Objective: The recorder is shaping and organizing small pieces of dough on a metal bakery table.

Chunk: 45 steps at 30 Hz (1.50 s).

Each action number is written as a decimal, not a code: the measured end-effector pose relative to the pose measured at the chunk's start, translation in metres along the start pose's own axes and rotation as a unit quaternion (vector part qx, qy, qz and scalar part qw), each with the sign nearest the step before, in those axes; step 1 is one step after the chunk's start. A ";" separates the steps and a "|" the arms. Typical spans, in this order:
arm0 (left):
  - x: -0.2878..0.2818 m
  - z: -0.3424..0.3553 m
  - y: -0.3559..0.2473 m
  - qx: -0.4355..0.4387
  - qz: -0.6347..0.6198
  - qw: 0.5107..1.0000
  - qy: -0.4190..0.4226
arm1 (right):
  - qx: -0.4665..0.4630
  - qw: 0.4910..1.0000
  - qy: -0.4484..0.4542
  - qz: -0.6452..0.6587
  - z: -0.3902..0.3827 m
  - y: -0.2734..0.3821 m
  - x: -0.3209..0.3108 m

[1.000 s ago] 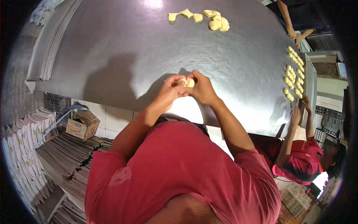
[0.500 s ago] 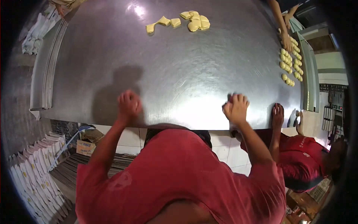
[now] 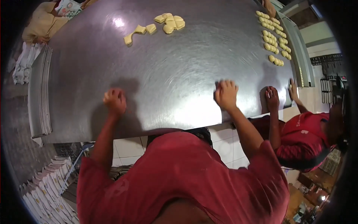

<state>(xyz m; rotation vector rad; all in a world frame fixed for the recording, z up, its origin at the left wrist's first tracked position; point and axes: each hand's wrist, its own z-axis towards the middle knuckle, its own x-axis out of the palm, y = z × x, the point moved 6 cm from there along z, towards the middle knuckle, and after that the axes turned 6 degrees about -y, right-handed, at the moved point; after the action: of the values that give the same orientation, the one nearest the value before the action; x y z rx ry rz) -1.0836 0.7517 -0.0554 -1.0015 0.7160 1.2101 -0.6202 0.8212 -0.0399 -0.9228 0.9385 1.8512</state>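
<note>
My left hand [image 3: 115, 101] is over the near left part of the metal table [image 3: 167, 71], its fingers curled in. To the right, my right hand [image 3: 226, 95] bends its fingers down against the tabletop. Whatever either palm may cover is hidden. Beyond my hands, cut pieces of pale yellow dough [image 3: 140, 29] lie in a loose chain. Beside them sits a cluster of dough chunks [image 3: 174, 23], pressed close together. Rows of small round dough balls [image 3: 270, 40] stand along the table's far right side.
At my right a co-worker in red has a curled hand [image 3: 272, 98] on the table and another hand [image 3: 293, 89] at its edge. Another person's hand [image 3: 269, 8] is above the dough balls. Stacked metal trays [image 3: 41, 93] stand on the left, white sacks [image 3: 50, 186] below.
The whole view has turned, so the dough and table appear shifted left. My hands remain curled near the table's front. The far hand by the dough balls has drawn away from their middle.
</note>
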 end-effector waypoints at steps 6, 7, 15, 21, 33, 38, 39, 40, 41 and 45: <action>0.047 -0.018 -0.064 0.000 -0.114 0.993 -0.038 | 0.105 0.967 -0.040 0.230 0.005 0.062 0.040; 0.030 -0.031 -0.077 -0.003 -0.129 0.991 0.031 | 0.113 0.967 -0.045 0.224 -0.012 0.058 0.030; 0.022 0.036 0.009 -0.026 0.048 0.996 -0.077 | 0.067 0.992 -0.096 0.048 0.027 -0.013 0.022; 0.019 -0.030 -0.029 0.004 -0.143 0.989 -0.025 | 0.065 0.979 -0.031 0.192 -0.021 0.040 0.017; 0.014 -0.022 -0.041 -0.061 -0.127 0.989 -0.043 | 0.105 0.968 -0.077 0.214 0.002 0.050 0.036; -0.039 -0.046 -0.027 -0.126 -0.134 0.983 0.029 | 0.053 0.978 -0.025 0.202 -0.027 0.037 -0.023; -0.038 -0.041 -0.016 -0.179 -0.181 0.964 0.075 | 0.064 0.980 -0.002 0.190 -0.027 0.033 -0.024; -0.031 -0.039 -0.010 -0.230 -0.228 0.938 0.120 | 0.062 0.980 -0.002 0.191 -0.022 0.036 -0.022; -0.029 -0.028 -0.027 -0.174 -0.261 0.946 0.083 | 0.107 0.961 0.006 0.254 -0.014 0.039 -0.011; 0.025 -0.010 -0.142 -0.045 -0.353 0.932 0.073 | 0.140 0.905 0.087 0.393 0.013 0.114 0.020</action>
<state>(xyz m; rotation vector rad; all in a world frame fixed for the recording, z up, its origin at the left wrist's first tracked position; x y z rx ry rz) -0.9394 0.7468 -0.0481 -1.2888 0.3516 0.5432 -0.7326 0.7977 -0.0237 -0.5623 1.8340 2.2025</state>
